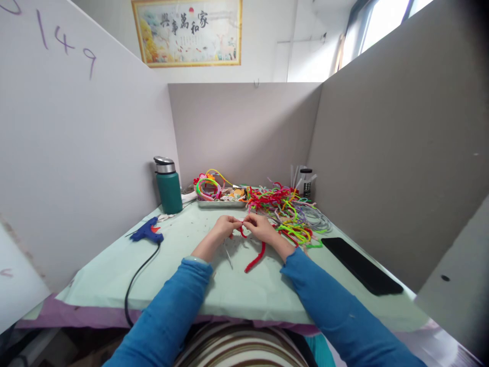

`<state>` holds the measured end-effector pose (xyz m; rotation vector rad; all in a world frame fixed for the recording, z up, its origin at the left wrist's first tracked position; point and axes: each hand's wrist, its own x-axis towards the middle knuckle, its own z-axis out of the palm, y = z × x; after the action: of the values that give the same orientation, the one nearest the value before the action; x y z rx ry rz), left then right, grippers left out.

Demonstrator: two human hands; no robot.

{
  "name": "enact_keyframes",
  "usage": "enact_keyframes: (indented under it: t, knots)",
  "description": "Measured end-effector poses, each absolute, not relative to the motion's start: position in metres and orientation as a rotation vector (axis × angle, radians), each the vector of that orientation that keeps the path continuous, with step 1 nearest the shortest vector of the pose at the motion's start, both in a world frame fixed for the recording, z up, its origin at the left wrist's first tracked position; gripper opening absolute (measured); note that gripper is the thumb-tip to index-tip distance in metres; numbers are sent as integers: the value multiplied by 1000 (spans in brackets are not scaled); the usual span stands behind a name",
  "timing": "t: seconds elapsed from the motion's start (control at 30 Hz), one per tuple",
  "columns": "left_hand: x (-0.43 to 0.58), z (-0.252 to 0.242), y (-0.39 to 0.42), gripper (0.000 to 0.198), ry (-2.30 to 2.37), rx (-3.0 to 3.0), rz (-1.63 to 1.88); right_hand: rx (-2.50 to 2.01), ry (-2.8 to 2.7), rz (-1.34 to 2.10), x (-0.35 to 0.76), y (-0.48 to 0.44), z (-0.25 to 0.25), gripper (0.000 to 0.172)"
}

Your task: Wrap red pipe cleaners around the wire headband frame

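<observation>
Our left hand (226, 226) and right hand (259, 226) meet at mid-table, thumbs and fingertips pinched on a small red fuzzy stem (243, 233). Fingers cover most of it; we can't make out its full shape. A red strip (255, 261) lies on the near side of the right hand, its far end hidden under the wrist. Thin white stick (228, 256) near the left hand, far end unclear.

Far side: metal tray (221, 205) holding bright fuzzy loops (206, 189) at left and small pieces at right, too small for us to identify. Right of it, a tangled stem pile (280, 206), partly behind the right hand. Far right, black-lidded jar (306, 179); contents unreadable. Far left, green bottle (169, 192), lid on, so we can't see inside. Left: blue glue gun (147, 231), cord running off the near edge. Right: black slab (361, 266), maybe a phone.
</observation>
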<state>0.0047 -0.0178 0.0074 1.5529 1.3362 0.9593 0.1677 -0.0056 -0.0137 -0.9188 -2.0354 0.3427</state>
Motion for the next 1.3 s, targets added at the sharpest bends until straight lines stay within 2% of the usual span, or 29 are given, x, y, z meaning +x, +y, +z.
enact_keyframes:
  t: [0.37,0.67,0.87,1.03,1.3]
  knots:
    - [5,6,-18,25,1353,1505,946,-915,-2040,349,167,-7,-13,13]
    - [6,8,-18,18,1335,1509,940,-841,-2067,409,168,-6,-13,18]
    - [6,10,-21,36,1294,1414,988,-802,-2063,428,168,-6,-13,18]
    - [5,12,-24,31,1222,1398,982,-835,-2063,414,168,-6,-13,17]
    - [4,-1,-11,38,1196,1543,1001,-872,-2037,403,169,-5,-13,18]
